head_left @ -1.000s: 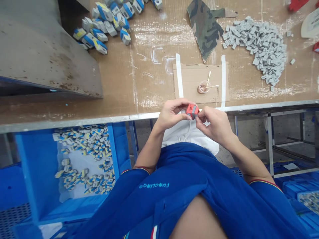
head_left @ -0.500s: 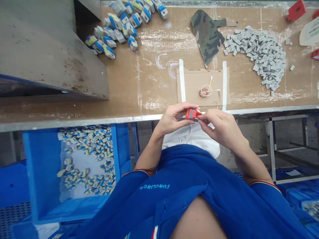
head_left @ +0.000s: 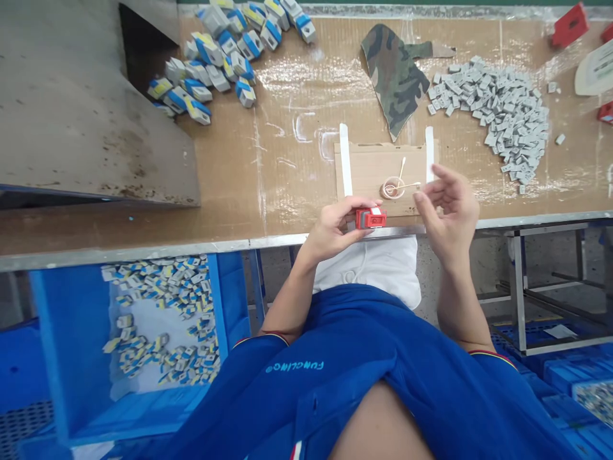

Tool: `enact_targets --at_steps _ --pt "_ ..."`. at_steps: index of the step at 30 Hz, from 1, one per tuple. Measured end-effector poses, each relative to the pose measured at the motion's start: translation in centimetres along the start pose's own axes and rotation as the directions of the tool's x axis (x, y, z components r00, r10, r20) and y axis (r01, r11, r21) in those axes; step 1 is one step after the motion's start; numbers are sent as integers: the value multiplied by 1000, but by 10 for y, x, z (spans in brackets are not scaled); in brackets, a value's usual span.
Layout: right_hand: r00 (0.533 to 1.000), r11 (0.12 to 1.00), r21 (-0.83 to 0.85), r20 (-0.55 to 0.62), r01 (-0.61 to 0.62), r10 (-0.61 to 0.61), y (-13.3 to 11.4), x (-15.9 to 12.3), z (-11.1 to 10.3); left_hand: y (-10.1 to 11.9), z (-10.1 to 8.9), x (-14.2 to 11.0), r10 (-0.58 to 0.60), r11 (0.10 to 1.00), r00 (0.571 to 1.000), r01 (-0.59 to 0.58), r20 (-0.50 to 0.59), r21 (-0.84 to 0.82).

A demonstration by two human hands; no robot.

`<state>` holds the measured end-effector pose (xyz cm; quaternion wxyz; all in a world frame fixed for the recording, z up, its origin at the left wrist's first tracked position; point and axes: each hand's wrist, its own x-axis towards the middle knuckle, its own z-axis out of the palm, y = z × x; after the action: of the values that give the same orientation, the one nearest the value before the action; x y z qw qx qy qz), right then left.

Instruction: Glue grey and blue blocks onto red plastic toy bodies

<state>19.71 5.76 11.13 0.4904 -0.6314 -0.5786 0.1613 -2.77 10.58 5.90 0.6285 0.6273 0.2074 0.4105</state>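
Red block (head_left: 371,218): clamped between the left hand's (head_left: 332,225) fingers, just off the near edge of the cardboard sheet (head_left: 357,172).
Right hand (head_left: 450,207): empty, fingers spread apart, over the sheet's right end.
Cotton swabs (head_left: 402,171): on the sheet.
Grey plastic pieces (head_left: 495,118): heaped beyond its right end.

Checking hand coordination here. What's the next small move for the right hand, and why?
Probably lower the right hand to a cotton swab in the small round dish. That hand is open and empty, its fingers just beside the dish on the cardboard sheet, while the left hand holds the red plastic part steady.
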Motion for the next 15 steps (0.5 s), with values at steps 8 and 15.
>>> enact_targets --at_steps 8,15 --pt "901 931 -125 325 342 -287 -32 -30 4 2 -2 -1 -1 989 1000 0 7 146" --pt "859 888 -209 418 409 -297 -27 -25 8 8 -5 0 3 963 998 -18 59 268"
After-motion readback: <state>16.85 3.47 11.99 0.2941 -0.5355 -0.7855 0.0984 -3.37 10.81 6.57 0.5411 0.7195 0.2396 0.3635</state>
